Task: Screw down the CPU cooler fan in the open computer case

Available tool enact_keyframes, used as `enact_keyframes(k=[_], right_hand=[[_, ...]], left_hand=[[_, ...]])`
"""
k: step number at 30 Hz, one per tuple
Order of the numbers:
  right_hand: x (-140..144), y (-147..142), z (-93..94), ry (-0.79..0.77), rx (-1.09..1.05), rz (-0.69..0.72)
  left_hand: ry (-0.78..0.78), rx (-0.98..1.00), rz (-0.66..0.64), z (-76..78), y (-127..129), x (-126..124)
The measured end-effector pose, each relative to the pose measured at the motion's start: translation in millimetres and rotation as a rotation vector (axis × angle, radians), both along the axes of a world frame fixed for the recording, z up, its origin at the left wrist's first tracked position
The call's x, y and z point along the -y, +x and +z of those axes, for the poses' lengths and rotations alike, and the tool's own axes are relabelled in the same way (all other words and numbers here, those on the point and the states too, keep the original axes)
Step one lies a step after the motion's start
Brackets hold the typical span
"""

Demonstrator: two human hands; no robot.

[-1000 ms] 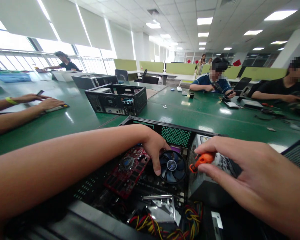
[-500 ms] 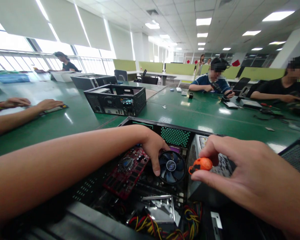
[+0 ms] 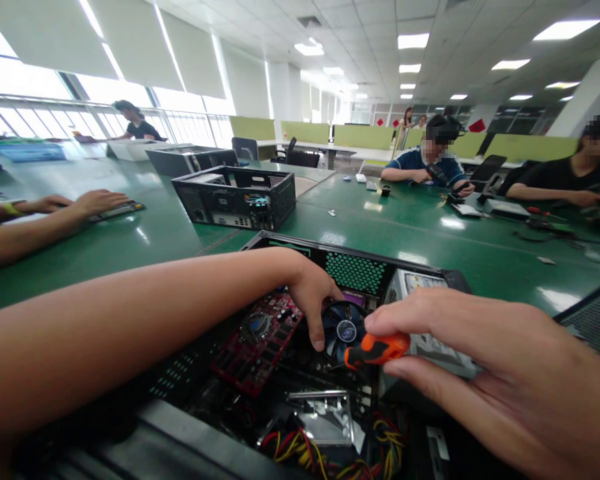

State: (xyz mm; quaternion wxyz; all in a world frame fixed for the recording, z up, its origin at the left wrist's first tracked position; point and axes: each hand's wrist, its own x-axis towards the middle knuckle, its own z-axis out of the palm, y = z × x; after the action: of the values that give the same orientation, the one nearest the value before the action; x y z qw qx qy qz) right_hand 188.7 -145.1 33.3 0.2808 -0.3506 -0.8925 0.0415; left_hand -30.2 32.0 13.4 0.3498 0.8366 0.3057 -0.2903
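Observation:
My left hand point(image 3: 311, 291) reaches into an open black computer case point(image 3: 325, 248), thumb and fingers closed around the near-left rim of a round CPU cooler fan point(image 3: 347, 331). Between the thumb and fingertips of my right hand point(image 3: 475, 353) is an orange-and-black screwdriver point(image 3: 380, 349). Its handle points left, over the fan's lower right edge. Part of a thin shaft shows below the fan; I cannot tell what the tip touches. Left of the fan sits a red graphics card point(image 3: 257, 337). A power supply point(image 3: 420, 281) is partly hidden behind my right hand.
Red, yellow and black cables point(image 3: 305, 453) and a shiny metal plate point(image 3: 325, 420) lie in the near part of the case. Another open case point(image 3: 233, 197) stands beyond on the green table point(image 3: 360, 230). A co-worker's hands point(image 3: 100, 200) rest at left; other people sit opposite.
My right hand has moved left, and the screwdriver has turned from pointing mostly away to lying over the fan's edge. The left hand keeps its hold on the fan.

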Motion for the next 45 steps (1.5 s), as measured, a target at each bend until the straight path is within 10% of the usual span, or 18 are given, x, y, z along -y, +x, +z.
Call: enact_keyframes(k=[45], right_hand=[[1.5, 6.0, -3.4, 0.039, -0.043, -0.120]], left_hand=[[-0.016, -0.025, -0.013, -5.0, -1.9, -2.4]])
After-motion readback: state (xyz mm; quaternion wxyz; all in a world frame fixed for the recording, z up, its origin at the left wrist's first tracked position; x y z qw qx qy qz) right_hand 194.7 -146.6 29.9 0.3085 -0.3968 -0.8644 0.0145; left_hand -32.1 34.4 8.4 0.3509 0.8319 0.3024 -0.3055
